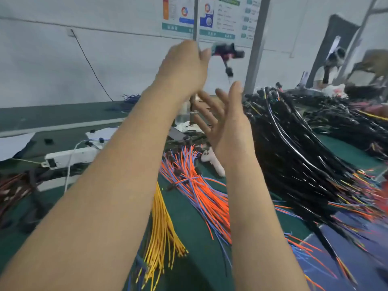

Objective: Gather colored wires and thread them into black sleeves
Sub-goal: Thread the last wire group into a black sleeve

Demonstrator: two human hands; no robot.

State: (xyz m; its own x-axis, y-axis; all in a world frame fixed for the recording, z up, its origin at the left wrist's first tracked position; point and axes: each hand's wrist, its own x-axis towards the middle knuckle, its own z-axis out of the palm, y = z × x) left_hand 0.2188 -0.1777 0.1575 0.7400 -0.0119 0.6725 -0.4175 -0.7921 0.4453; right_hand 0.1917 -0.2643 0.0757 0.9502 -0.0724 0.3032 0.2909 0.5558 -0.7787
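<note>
Both of my arms are raised above the green workbench (pixel 189 227). My left hand (pixel 184 66) is up high with its back toward me. Its fingertips reach the blurred black and red tool (pixel 227 52) hanging in the air, and the fingers are hidden, so its grip is unclear. My right hand (pixel 226 124) is lower, palm up, fingers spread and holding nothing. Below lie loose orange and blue wires (pixel 195 185) and a bundle of yellow wires (pixel 161 227). A big heap of black-sleeved harnesses (pixel 294 154) fills the right side.
A white power strip (pixel 71 157) with cables sits at the left beside dark wires (pixel 14 185). A white handle-shaped object (pixel 212 162) lies under my right wrist. A grey metal post (pixel 255 45) rises behind the bench. More black harnesses (pixel 346 120) lie at the far right.
</note>
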